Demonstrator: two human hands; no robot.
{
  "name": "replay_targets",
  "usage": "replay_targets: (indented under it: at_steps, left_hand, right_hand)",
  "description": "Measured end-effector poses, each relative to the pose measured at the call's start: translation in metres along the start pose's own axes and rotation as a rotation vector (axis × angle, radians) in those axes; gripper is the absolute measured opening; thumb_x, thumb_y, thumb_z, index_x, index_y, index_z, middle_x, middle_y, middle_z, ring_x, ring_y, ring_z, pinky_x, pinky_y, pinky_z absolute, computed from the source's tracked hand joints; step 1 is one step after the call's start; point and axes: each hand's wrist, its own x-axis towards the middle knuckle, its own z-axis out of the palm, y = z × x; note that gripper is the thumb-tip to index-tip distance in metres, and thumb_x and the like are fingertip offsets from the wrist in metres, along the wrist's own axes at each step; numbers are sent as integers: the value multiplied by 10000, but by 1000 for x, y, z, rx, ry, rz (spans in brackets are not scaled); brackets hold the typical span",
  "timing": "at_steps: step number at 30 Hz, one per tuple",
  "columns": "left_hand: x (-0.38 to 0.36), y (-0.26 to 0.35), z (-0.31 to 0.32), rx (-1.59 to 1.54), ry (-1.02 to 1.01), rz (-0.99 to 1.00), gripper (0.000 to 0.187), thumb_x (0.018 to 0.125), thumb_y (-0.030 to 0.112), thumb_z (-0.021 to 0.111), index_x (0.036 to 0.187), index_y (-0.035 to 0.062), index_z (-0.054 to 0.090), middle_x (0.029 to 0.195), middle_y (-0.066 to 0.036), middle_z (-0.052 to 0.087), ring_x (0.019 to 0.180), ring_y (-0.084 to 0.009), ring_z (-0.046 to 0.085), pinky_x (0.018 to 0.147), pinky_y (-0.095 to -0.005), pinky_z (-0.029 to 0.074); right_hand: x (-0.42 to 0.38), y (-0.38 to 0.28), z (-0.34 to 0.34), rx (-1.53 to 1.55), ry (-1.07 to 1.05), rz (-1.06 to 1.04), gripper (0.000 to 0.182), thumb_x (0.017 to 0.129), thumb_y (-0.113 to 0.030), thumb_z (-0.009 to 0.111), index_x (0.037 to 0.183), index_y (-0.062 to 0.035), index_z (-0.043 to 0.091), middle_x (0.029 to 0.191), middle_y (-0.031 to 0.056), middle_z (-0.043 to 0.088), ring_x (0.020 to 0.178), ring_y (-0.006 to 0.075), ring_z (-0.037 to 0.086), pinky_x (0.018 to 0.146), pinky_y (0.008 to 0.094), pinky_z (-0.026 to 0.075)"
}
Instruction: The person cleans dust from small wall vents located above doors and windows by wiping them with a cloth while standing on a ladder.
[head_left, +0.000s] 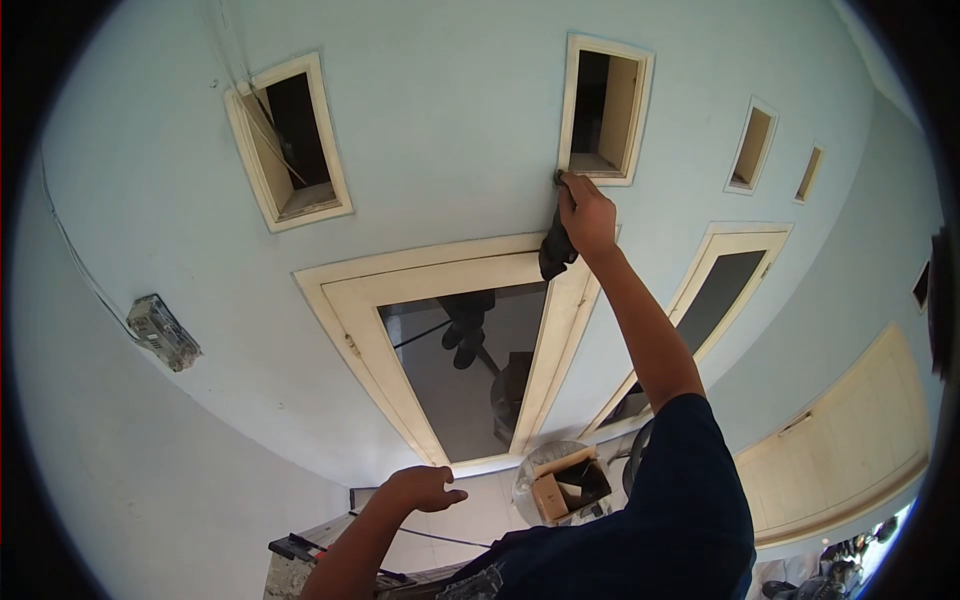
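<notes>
My right hand (588, 213) is raised to the lower left corner of a small cream-framed wall opening (643, 110). Its fingers are closed on a dark cloth (557, 245), which hangs down over the top of the cream window frame (430, 262). Lower down, my left hand (425, 490) is held out in front of the wall below the window, fingers apart and holding nothing.
Another framed opening (335, 190) with cables is at the upper left. A grey electrical box (165, 332) hangs on the left wall. Below the window, an open cardboard box (552, 498) rests on a round surface. A cream door (850, 440) is at the right.
</notes>
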Motion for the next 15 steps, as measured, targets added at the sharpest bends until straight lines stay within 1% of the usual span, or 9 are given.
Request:
replay_targets:
  at_steps: [1,3,4,6,7,9,10,12,15]
  left_hand:
    - [1,1,0,3,-3,10,705,941,613,552,1355,43,560,1260,-183,678,1189,-330,639,995,-449,495]
    - [-2,4,-4,11,8,-5,697,942,613,552,1347,46,569,1264,-186,676,1186,-332,640,994,-452,495]
    - [-4,9,-6,15,18,-13,696,942,613,552,1344,45,572,1267,-189,674,1186,-335,640,995,-451,495]
    - [-3,8,-4,15,13,4,697,942,613,553,1345,45,571,1270,-190,673,1186,-338,639,997,-450,494]
    - [-2,8,-4,6,10,15,698,942,613,553,1345,44,571,1272,-191,671,1186,-340,639,999,-448,493]
    - [-1,7,-2,13,14,24,699,942,613,552,1347,44,569,1273,-191,671,1186,-341,639,1000,-447,493]
    - [-2,7,-3,16,9,30,701,942,613,552,1350,43,566,1273,-191,671,1185,-342,639,1000,-446,493]
    - [-3,5,-4,-3,-8,4,697,943,614,548,1353,51,566,1271,-187,673,1187,-340,638,1003,-447,491]
    - [-2,3,-2,1,17,-12,688,944,613,546,1352,60,569,1265,-182,677,1187,-340,638,1003,-449,489]
  right_hand:
    - [-2,0,-2,-4,-5,7,189,889,-82,653,1075,-84,687,969,103,709,772,350,691,647,426,558]
    - [-10,0,-9,14,-110,46,182,891,-69,670,1068,-27,680,1007,153,717,868,361,701,766,411,560]
    - [-11,5,-11,6,-112,49,182,891,-69,670,1068,-27,680,1007,153,717,868,361,701,766,411,560]
    - [-3,10,-12,219,-57,184,183,890,-102,696,1045,-4,686,946,145,725,845,275,718,768,371,550]
    - [2,9,-15,215,-51,177,183,890,-102,696,1045,-4,686,946,145,725,845,275,718,768,371,550]
    - [7,6,-15,382,-113,462,211,886,-139,718,1027,16,694,893,115,720,830,175,685,767,324,533]
    - [10,8,-13,386,-112,458,211,886,-139,718,1027,16,694,893,115,720,830,175,685,767,324,533]
    - [8,15,-6,489,-311,375,239,856,-153,736,1026,12,707,902,123,740,822,213,702,772,341,537]
    - [4,24,0,433,-178,406,269,826,-193,758,994,13,709,854,129,732,785,222,699,740,345,537]
